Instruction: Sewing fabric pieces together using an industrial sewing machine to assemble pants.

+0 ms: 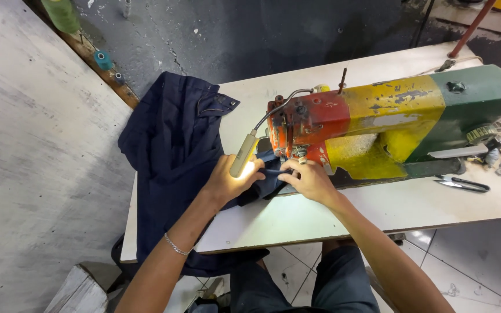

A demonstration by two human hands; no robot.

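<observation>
Two bare forearms enter from the bottom of the frame, with no sleeves visible on either. The left hand [227, 181], near the centre, has a thin silver chain bracelet [175, 246] around its wrist in the lower left-centre. The right hand [310, 180], just right of centre, wears nothing. At the bottom centre, the person's legs show in dark blue-grey shorts [320, 287].

One sewing machine [389, 116], one navy garment [175, 150], one scissors [464, 184], two hands [230, 179].
</observation>
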